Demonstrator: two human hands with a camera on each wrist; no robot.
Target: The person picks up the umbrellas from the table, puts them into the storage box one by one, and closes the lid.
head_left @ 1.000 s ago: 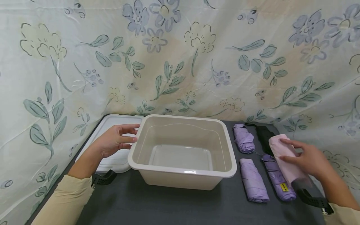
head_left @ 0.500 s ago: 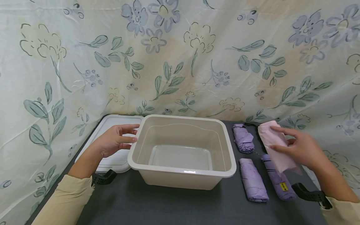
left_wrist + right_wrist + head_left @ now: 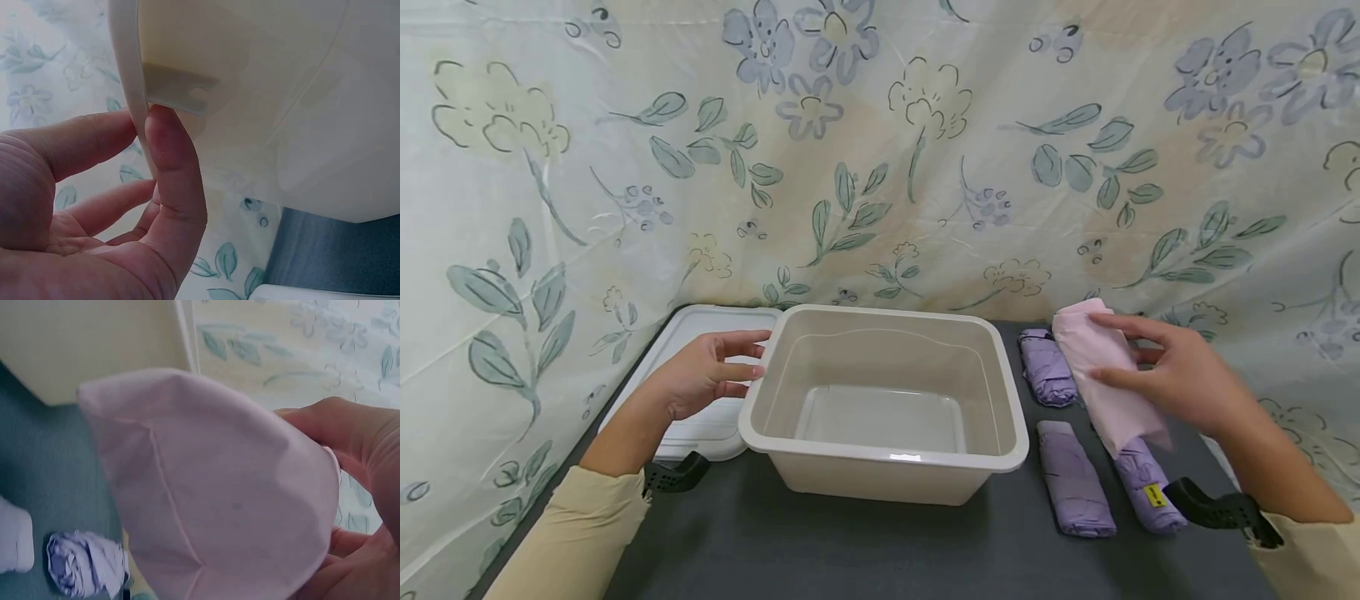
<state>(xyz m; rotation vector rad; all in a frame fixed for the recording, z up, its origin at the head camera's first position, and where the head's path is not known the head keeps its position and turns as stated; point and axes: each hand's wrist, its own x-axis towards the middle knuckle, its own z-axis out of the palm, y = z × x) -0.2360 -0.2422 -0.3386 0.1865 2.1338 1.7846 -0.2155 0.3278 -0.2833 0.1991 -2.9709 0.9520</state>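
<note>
A beige plastic tub [image 3: 887,417] stands in the middle of the table, its inside bare. My left hand [image 3: 707,375] pinches the tub's left rim; in the left wrist view, one finger is hooked against the wall under the rim [image 3: 128,69]. My right hand [image 3: 1180,375] holds a folded pink cloth bundle [image 3: 1105,375] between thumb and fingers, raised above the table right of the tub. Beneath and beside it lie several rolled purple fabric bundles: one at the back [image 3: 1047,367], one in front [image 3: 1075,483] and one with a yellow tag [image 3: 1150,492].
A white lid [image 3: 700,429] lies flat left of the tub, partly behind my left forearm. The dark tabletop [image 3: 880,550] runs along the front. A floral curtain [image 3: 850,167] hangs close behind and at both sides.
My right hand has carried the pink cloth bundle up and left, toward the tub. It now hides the black item seen earlier behind the purple bundles. My left hand stays on the rim.
</note>
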